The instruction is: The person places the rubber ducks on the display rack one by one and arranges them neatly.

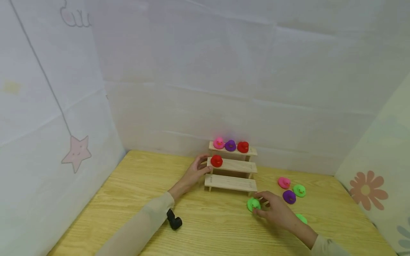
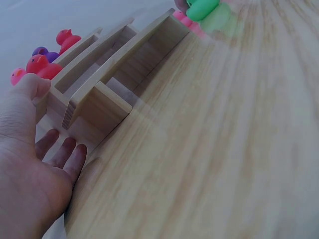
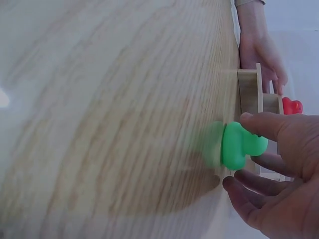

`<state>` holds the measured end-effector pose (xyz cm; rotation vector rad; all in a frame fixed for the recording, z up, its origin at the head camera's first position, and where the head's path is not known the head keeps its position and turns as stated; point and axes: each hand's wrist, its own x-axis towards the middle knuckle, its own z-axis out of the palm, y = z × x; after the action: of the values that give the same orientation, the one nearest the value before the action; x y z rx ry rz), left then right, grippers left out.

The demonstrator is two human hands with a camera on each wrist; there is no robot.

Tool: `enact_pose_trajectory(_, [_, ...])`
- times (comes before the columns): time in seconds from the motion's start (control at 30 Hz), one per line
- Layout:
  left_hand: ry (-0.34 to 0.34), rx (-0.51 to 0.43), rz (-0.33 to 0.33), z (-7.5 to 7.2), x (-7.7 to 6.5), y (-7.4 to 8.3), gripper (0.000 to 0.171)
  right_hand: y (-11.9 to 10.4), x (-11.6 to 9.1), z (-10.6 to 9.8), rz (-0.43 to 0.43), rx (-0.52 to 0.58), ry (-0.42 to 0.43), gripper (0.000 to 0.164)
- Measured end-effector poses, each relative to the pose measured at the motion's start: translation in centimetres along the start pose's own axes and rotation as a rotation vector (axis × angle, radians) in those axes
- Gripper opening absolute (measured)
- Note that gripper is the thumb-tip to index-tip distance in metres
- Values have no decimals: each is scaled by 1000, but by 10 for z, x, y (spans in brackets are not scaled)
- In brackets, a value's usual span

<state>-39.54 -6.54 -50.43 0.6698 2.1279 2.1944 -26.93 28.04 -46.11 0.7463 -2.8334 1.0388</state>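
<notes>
A three-step wooden stand [image 1: 230, 182] stands near the back wall. My left hand [image 1: 195, 170] grips the left end of its middle step, thumb in front, beside a red rubber duck [image 1: 216, 161]. On the top step sit a pink duck [image 1: 219, 143], a purple duck [image 1: 230, 145] and another red duck [image 1: 243, 147]. The bottom step is bare. My right hand [image 1: 277, 211] holds a green rubber duck [image 1: 253, 204] between thumb and fingers, low over the table in front of the stand's right end. In the right wrist view, the thumb lies along the green duck [image 3: 237, 147].
Right of the stand lie a pink duck [image 1: 284, 182], a purple duck [image 1: 289, 196] and a green duck [image 1: 299, 190]. Another green one [image 1: 301, 218] is partly hidden by my right wrist. A black object [image 1: 174, 220] lies beside my left sleeve. White cloth walls enclose the wooden table [image 1: 205, 234].
</notes>
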Motion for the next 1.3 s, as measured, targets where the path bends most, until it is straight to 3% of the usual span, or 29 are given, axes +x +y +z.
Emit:
enact_pose_trajectory(0.77, [5,5,-3,3,2,7,61,10,3,8,5,27,1,52])
enact_pose_trajectory(1.03, [0,12,1,2,2,3,61,6,2,7,37,18,-10,48])
enact_pose_trajectory(1.3, [10,-2,-3,1,1,1,60,4,2,5,16,-8,1,45])
